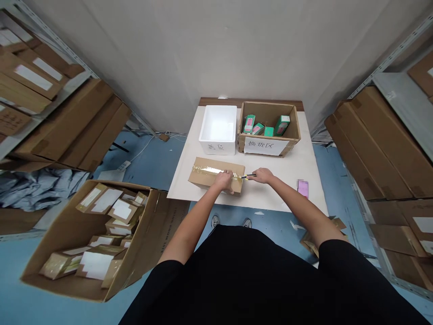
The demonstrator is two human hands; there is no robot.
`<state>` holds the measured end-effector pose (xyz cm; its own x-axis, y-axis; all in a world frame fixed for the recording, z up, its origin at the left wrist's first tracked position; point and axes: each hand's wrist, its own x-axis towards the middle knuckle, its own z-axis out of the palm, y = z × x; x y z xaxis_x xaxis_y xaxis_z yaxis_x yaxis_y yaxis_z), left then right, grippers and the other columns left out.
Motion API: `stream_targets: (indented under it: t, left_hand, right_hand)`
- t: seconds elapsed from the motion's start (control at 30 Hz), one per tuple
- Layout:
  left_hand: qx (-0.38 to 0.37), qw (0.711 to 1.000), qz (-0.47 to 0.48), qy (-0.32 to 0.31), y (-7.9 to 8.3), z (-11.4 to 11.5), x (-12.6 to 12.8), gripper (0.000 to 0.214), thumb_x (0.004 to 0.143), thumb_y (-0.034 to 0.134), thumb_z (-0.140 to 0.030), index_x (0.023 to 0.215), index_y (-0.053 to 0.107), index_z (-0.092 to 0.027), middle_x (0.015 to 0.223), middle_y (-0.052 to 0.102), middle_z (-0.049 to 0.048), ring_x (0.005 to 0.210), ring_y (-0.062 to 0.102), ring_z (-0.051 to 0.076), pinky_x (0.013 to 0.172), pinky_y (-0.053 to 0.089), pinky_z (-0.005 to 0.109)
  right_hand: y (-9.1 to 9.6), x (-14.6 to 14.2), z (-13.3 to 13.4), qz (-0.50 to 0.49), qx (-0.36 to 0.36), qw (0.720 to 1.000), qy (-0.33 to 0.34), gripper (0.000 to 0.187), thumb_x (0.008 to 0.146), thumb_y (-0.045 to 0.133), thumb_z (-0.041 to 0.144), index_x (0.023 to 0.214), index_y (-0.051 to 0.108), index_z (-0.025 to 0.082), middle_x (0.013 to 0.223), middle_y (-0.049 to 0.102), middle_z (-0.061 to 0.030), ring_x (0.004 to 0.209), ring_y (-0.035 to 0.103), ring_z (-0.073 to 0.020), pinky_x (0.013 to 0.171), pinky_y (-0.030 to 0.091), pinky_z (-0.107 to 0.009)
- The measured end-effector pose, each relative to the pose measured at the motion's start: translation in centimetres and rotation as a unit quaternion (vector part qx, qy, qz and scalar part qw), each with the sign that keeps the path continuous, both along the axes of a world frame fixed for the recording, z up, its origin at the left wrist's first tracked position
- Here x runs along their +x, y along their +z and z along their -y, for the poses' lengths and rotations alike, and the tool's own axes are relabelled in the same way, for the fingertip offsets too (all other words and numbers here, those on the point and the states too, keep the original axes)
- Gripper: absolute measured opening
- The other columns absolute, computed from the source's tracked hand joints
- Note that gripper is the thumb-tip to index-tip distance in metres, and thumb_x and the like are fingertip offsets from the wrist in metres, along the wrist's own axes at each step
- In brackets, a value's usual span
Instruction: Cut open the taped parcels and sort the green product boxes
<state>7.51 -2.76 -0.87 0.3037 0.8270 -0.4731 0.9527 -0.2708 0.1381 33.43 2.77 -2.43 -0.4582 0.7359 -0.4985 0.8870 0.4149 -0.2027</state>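
A taped cardboard box [209, 168] lies near the front edge of the table. My left hand [224, 180] grips its top and near side, with the fingers bent over clear tape. In my right hand [262, 175], the fingers are closed round a yellow and black utility knife [249, 176]. The knife's tip points left and meets the taped right end of the box; the blade itself is too small to make out.
Behind stand a white foam box [218, 148] and an open carton [291, 135] holding several green packets. A pink item [303, 188] lies at the table's right. A large carton [149, 225] of parcels stands on the left floor. Loaded shelves [399, 85] flank both sides.
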Motion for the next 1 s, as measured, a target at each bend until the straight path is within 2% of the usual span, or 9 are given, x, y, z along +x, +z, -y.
stream_targets:
  t: [0.13,0.23,0.43,0.53,0.63,0.73,0.8,0.9,1.0]
  left_hand:
    - [-0.002,1.000,0.007,0.009,0.1,0.1,0.1,0.126,0.044,0.106,-0.058,0.145,0.045,-0.015,0.140,0.064,0.0262,0.134,0.061,0.044,0.107,0.050,0.043]
    - [0.011,1.000,0.015,0.015,0.1,0.1,0.0,0.116,0.048,0.106,-0.052,0.141,0.048,-0.016,0.140,0.063,0.0247,0.133,0.062,0.043,0.107,0.050,0.043]
    - [0.050,0.996,0.076,-0.023,-0.3,0.4,-1.0,0.098,0.052,0.104,-0.052,0.133,0.058,-0.021,0.141,0.064,0.0164,0.136,0.059,0.039,0.112,0.048,0.042]
    - [0.051,0.991,0.126,-0.008,-0.6,0.1,-1.6,0.088,0.070,0.092,-0.062,0.142,0.057,-0.026,0.143,0.066,0.0113,0.136,0.059,0.034,0.111,0.049,0.039]
    - [0.075,0.991,0.105,0.044,-1.0,-1.2,-1.9,0.087,0.085,0.081,-0.063,0.158,0.046,-0.030,0.152,0.062,0.0138,0.145,0.052,0.036,0.117,0.045,0.046]
    - [0.073,0.996,0.038,0.035,-1.7,-3.2,-2.0,0.119,0.074,0.088,-0.068,0.171,0.030,-0.030,0.176,0.033,0.0182,0.163,0.022,0.046,0.129,0.026,0.059]
    - [0.048,0.999,0.015,0.011,-2.3,-4.3,-2.3,0.131,0.070,0.086,-0.075,0.174,0.022,-0.029,0.181,0.020,0.0179,0.166,0.011,0.048,0.131,0.018,0.063]
    - [0.055,0.998,0.024,-0.027,-3.3,-5.1,-3.1,0.120,0.080,0.072,-0.083,0.175,0.022,-0.028,0.180,0.024,0.0165,0.166,0.014,0.044,0.133,0.013,0.061]
    - [0.111,0.991,0.051,-0.047,-4.1,-4.8,-3.8,0.100,0.092,0.055,-0.081,0.173,0.029,-0.029,0.175,0.037,0.0145,0.165,0.023,0.039,0.134,0.012,0.058]
  right_hand:
    - [0.0,0.4,-0.6,-0.016,-0.015,1.000,0.015,0.075,0.100,0.036,0.086,0.092,0.080,0.025,0.092,0.078,-0.0108,0.093,0.071,-0.0279,0.069,0.038,-0.030]
    - [-0.8,0.8,0.3,-0.038,-0.030,0.999,-0.004,0.073,0.098,0.040,0.087,0.086,0.077,0.025,0.086,0.076,-0.0084,0.087,0.069,-0.0252,0.066,0.035,-0.028]
    - [-3.1,2.3,5.3,-0.122,-0.053,0.980,-0.149,0.070,0.099,0.039,0.084,0.079,0.071,0.024,0.071,0.068,-0.0023,0.075,0.066,-0.0207,0.061,0.035,-0.026]
    - [-3.7,2.8,7.5,-0.162,-0.063,0.955,-0.240,0.066,0.104,0.035,0.077,0.084,0.068,0.024,0.067,0.066,-0.0002,0.066,0.066,-0.0186,0.060,0.037,-0.025]
    - [-3.8,2.4,8.7,-0.198,-0.038,0.938,-0.281,0.058,0.109,0.033,0.068,0.094,0.069,0.024,0.072,0.070,-0.0002,0.067,0.068,-0.0186,0.062,0.041,-0.025]
    - [-3.8,1.2,9.2,-0.221,-0.005,0.936,-0.272,0.047,0.111,0.036,0.059,0.114,0.071,0.027,0.085,0.076,-0.0013,0.077,0.072,-0.0204,0.069,0.046,-0.025]
    - [-3.7,0.4,9.4,-0.215,0.023,0.943,-0.253,0.042,0.112,0.039,0.054,0.129,0.069,0.029,0.096,0.080,-0.0027,0.087,0.074,-0.0224,0.074,0.049,-0.027]
    - [-3.6,-0.3,9.6,-0.177,0.065,0.957,-0.218,0.043,0.113,0.041,0.050,0.145,0.064,0.033,0.113,0.080,-0.0046,0.100,0.074,-0.0250,0.082,0.051,-0.030]
    - [-3.5,-0.6,9.9,-0.136,0.086,0.969,-0.188,0.047,0.114,0.038,0.048,0.157,0.056,0.037,0.120,0.077,-0.0064,0.108,0.070,-0.0256,0.088,0.051,-0.031]
